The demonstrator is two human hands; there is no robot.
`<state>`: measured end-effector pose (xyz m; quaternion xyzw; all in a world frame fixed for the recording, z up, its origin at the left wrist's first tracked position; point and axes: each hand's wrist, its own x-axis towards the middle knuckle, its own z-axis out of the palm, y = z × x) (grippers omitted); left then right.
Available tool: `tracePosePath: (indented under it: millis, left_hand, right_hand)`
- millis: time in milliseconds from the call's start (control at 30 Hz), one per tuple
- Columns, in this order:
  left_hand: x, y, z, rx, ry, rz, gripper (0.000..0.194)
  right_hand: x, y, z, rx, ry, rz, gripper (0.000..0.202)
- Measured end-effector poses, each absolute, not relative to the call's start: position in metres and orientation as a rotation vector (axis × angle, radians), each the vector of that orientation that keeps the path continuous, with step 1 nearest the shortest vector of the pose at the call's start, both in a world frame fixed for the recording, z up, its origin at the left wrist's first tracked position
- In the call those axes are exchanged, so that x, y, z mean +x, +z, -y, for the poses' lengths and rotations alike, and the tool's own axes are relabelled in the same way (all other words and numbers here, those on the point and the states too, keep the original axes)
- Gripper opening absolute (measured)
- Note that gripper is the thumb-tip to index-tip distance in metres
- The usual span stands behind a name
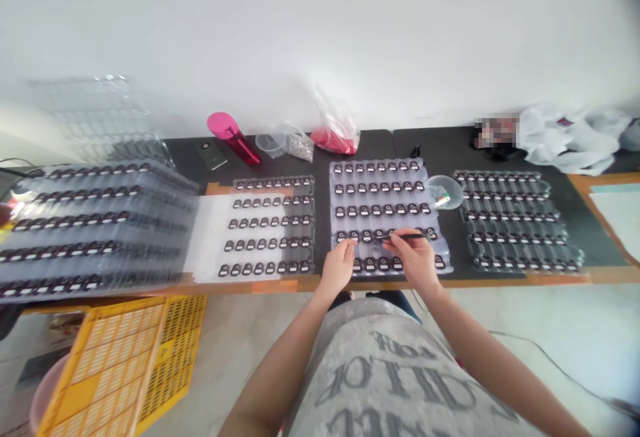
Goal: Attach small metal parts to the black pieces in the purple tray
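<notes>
A clear plastic tray (383,223) in front of me holds rows of small black parts with white labels. My left hand (340,265) rests at its lower left, fingers drawn together at a part in the second row from the front; whether they grip it is hard to see. My right hand (416,257) pinches a slim, dark, pen-like tool (413,236). Its tip points left, to the middle of that same row. A round clear dish (453,187) with tiny pieces overlaps the tray's right edge.
More filled trays lie left (270,223) and right (520,223), with a tall tray stack (165,223) far left. Along the back are a phone (212,155), a pink-lidded bottle (235,138), a bag of red pieces (336,138) and white plastic bags (565,137). A yellow crate (120,350) stands below.
</notes>
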<state>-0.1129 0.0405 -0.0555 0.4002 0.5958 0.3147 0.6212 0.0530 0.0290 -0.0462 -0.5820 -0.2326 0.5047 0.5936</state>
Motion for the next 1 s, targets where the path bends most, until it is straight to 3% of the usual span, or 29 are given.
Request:
tracePosePath:
  millis: [133, 300, 1000]
  left_hand:
    - [-0.116, -0.054, -0.046, 1.562, 0.436, -1.510, 0.030]
    - [-0.110, -0.053, -0.043, 1.769, 0.194, -1.545, 0.039]
    - [-0.105, -0.056, -0.042, 1.741, 0.132, -1.571, 0.041]
  right_hand:
    - [0.041, -0.054, -0.043, -1.378, 1.160, 0.523, 0.023]
    - [0.034, -0.061, -0.052, -1.412, 1.134, 0.558, 0.026]
    - [0.031, -0.073, -0.056, -1.472, 1.109, 0.655, 0.027]
